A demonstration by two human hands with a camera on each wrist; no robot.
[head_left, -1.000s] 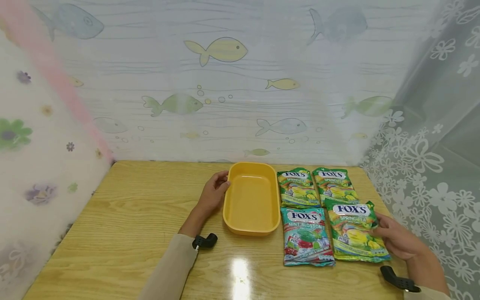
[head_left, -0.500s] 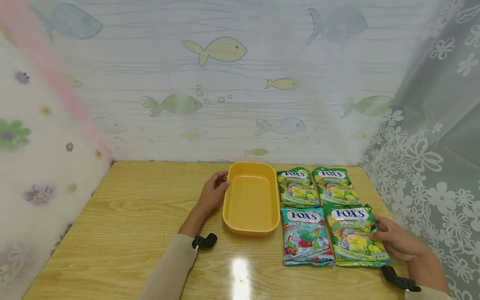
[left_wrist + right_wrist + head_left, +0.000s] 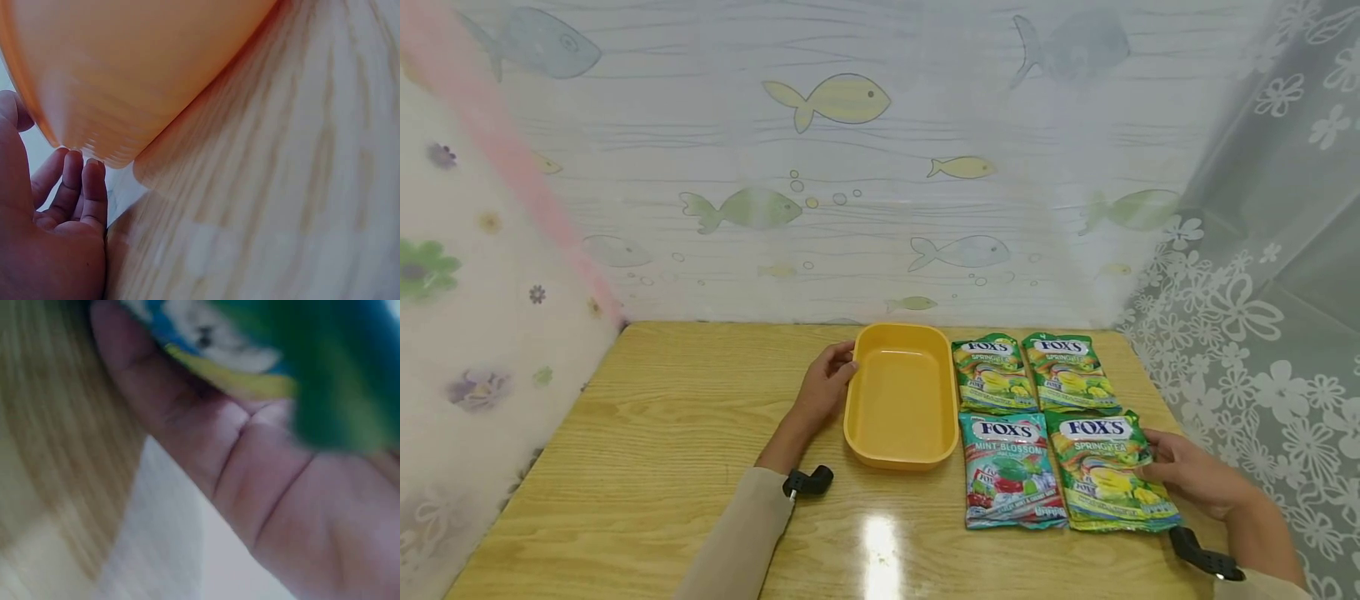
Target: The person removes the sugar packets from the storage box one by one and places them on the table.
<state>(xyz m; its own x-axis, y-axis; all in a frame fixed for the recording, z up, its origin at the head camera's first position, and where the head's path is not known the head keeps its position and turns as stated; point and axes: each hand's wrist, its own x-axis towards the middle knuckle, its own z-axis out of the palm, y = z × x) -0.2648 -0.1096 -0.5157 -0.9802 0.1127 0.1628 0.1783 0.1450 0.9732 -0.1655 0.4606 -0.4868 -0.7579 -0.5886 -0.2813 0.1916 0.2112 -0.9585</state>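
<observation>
Since a second ago the near-right Spring Tea packet (image 3: 1108, 471) has come down from a slight lift and tilt to lie flat on the wooden table (image 3: 647, 450), squared up beside the Mint Blossom packet (image 3: 1011, 471) at lower right of the head view; nothing else has shifted. The right hand (image 3: 1191, 475) grasps that packet's right edge, thumb on top. The left hand (image 3: 823, 387) is curled against the left rim of the yellow tray (image 3: 898, 454), fingertips (image 3: 94, 181) touching its wall, near the frame's centre.

The table fills the lower half of the frame. A fish-print curtain (image 3: 850, 167) hangs behind it, a flower-print sheet (image 3: 467, 292) at left and a white floral curtain (image 3: 1262, 317) at right. Two more Spring Tea packets (image 3: 1033, 373) lie side by side in the back row, just right of the tray.

The right wrist view is blurred: only palm (image 3: 300, 506) and a green and yellow smear of packet show. The right forearm is cut off at the lower right corner.
</observation>
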